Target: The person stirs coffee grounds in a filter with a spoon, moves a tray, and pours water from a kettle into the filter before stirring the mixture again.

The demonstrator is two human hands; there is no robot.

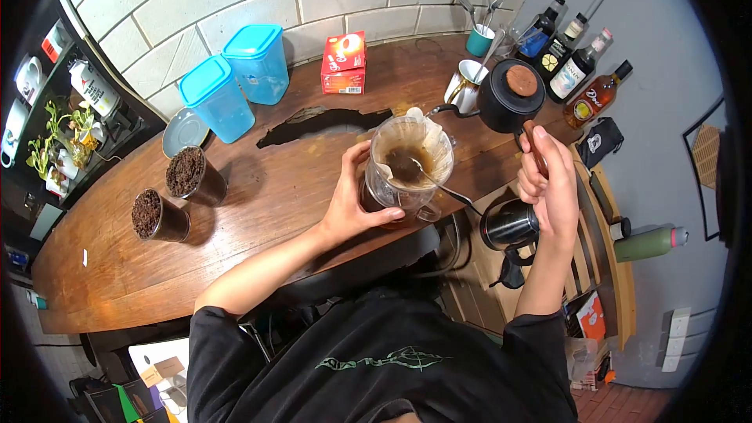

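My left hand is wrapped round the lower part of a glass coffee maker near the table's front edge. In its top sits a paper filter with brown wet coffee inside. A thin metal spoon or stick leans out of the filter. My right hand grips the wooden handle of a black gooseneck kettle, whose spout points left toward the filter. Behind the spout stands a white cup. No pouring stream can be made out.
Two glasses of dark grounds stand left, near a grey saucer, two blue-lidded containers and a red box. Several bottles line the right back. A black pot is lower right. The tabletop has a dark hole.
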